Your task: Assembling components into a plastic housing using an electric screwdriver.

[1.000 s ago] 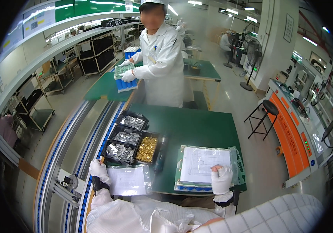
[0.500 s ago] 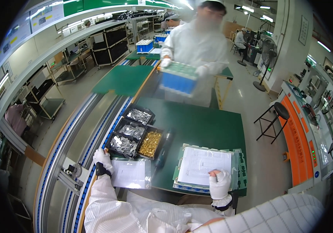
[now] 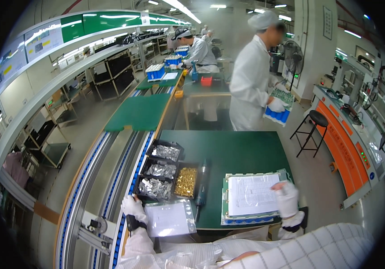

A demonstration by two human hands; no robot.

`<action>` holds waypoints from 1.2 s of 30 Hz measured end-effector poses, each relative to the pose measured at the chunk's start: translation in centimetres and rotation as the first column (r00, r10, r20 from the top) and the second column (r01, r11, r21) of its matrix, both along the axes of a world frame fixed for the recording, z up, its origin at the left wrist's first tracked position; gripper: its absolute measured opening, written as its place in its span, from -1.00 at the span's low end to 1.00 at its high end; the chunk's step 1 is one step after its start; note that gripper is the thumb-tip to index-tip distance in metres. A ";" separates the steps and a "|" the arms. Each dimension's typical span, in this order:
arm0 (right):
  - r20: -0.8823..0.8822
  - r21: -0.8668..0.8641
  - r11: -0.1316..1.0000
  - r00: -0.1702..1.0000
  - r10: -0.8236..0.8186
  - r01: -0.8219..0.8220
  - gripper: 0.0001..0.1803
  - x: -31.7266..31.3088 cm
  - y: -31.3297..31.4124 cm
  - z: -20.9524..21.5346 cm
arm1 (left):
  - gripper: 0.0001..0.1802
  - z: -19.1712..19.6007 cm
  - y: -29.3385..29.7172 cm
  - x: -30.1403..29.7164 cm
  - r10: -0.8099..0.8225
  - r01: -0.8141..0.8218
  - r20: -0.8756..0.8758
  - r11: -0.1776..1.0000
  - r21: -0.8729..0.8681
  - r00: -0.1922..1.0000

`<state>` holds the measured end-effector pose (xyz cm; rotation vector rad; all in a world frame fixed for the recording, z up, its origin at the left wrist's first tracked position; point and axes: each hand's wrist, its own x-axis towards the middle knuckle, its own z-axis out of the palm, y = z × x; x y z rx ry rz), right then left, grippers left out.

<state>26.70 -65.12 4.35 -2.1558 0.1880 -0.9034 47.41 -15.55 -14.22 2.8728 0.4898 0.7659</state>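
Note:
My left hand (image 3: 134, 209), in a white glove with bare fingertips, rests with curled fingers at the table's left edge. It is just below the black bins and beside a clear plastic sleeve with white paper (image 3: 167, 218). My right hand (image 3: 286, 201), gloved the same way, hovers or rests loosely closed at the right side of a printed sheet (image 3: 253, 195); nothing shows in its fingers. The sheet lies in a clear cover on green circuit boards (image 3: 225, 199) over a blue base (image 3: 251, 220). A dark, slim electric screwdriver (image 3: 201, 188) lies between the bins and this stack.
Black bins hold silver metal pieces (image 3: 155, 187) and brass-coloured parts (image 3: 186, 181). A conveyor (image 3: 111, 179) runs along my left. Beyond the green table (image 3: 228, 145), a person in white (image 3: 251, 76) carries a blue crate (image 3: 277, 115). A black stool (image 3: 318, 118) stands at right.
The person across the table has turned and moved right with the blue crate. My view has tilted up and shifted left; my right hand sits nearer the sheet's right edge.

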 end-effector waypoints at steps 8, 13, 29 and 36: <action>0.755 -0.076 0.955 0.609 0.243 -0.287 -0.58 1.0 3.4 11.4 | -0.78 0.5 -0.2 0.0 -0.007 0.008 0.014 0.999 -0.054 1.000; 0.146 -0.596 0.755 0.887 0.438 -0.274 -0.90 12.9 6.7 9.0 | -0.82 0.4 -0.1 -0.2 -0.049 0.051 0.038 0.997 -0.058 0.998; -0.850 -0.361 0.626 0.520 0.085 -0.692 -0.54 20.4 8.9 -2.9 | -0.82 0.5 -0.5 0.2 0.051 -0.053 -0.091 0.998 -0.019 0.994; -0.837 -0.325 0.676 0.534 0.120 -0.661 -0.56 20.0 8.7 -2.5 | -0.84 0.8 -1.0 0.5 0.065 -0.070 -0.085 0.996 -0.056 0.994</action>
